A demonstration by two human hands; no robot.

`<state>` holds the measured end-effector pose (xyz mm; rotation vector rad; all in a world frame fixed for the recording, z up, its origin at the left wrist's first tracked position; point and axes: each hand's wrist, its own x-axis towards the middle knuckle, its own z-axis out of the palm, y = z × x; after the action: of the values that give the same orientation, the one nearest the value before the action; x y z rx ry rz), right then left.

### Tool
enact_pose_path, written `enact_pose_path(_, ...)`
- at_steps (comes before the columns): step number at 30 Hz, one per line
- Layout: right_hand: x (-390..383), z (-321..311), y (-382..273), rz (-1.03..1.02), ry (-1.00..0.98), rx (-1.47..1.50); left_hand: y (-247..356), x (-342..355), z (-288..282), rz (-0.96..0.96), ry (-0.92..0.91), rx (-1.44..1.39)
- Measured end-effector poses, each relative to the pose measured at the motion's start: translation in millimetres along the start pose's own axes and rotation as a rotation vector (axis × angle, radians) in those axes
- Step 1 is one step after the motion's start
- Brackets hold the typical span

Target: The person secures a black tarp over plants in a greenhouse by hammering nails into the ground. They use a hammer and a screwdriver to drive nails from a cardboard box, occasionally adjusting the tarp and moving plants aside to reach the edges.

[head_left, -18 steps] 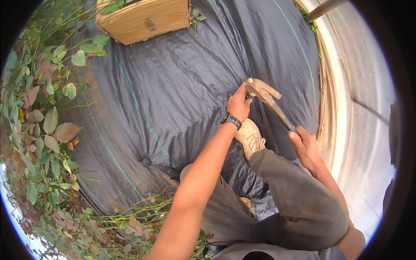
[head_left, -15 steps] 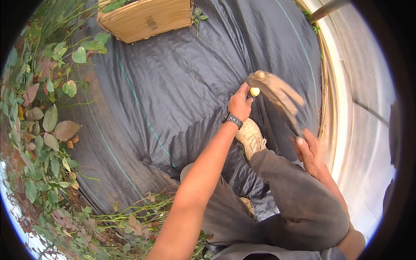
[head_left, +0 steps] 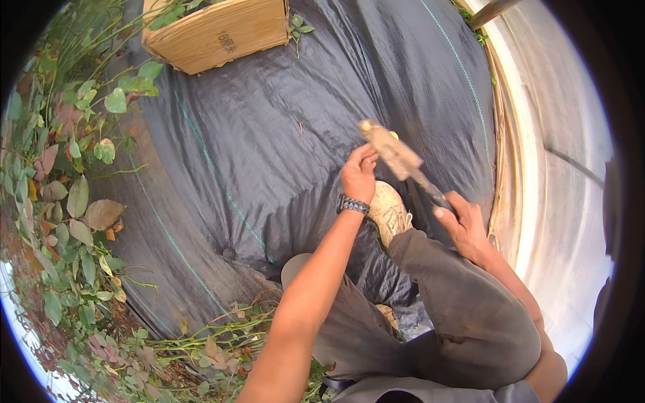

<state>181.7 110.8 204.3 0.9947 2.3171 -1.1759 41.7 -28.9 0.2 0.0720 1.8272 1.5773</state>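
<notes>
My right hand (head_left: pixel 465 225) is closed round the dark handle of a hand tool (head_left: pixel 398 151). Motion smears its broad, dirt-caked head, so its exact kind is unclear. Past the tool's edge shows a bit of a small round yellow cap (head_left: pixel 394 136), mostly hidden behind the head. My left hand (head_left: pixel 359 173), a dark braided band on its wrist, hovers just left of the tool with loosely bent fingers. It appears to hold nothing, though the tool's head partly covers its fingertips. Black woven ground sheet (head_left: pixel 289 127) lies under both hands.
My tan lace-up shoe (head_left: pixel 388 209) stands on the sheet just below the hands. A cardboard box (head_left: pixel 222 41) with greenery in it sits at the far left. Leafy plants (head_left: pixel 80 221) line the left side. Along the right runs a pale plastic wall (head_left: pixel 564 201), with a post (head_left: pixel 494 12) beyond.
My left hand has drawn back to the left, away from the yellow cap. The tool has swung left and down, and now covers most of the cap; my right hand has moved slightly left.
</notes>
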Motion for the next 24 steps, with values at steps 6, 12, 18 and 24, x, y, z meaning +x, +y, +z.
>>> enact_pose_path(6,57,62,-27,-0.115,-0.119,0.036,-14,6,-37,-0.253,0.301,-0.637)
enact_pose_path(12,96,122,-31,-0.389,-0.034,-0.135,12,-7,-73,-0.324,0.488,-0.763)
enact_pose_path(18,122,75,-52,-0.694,0.448,-0.054,25,-55,-51,0.176,0.534,0.027)
enact_pose_path(24,185,88,-13,-0.287,0.201,0.465,25,-41,28,0.393,-0.104,0.585)
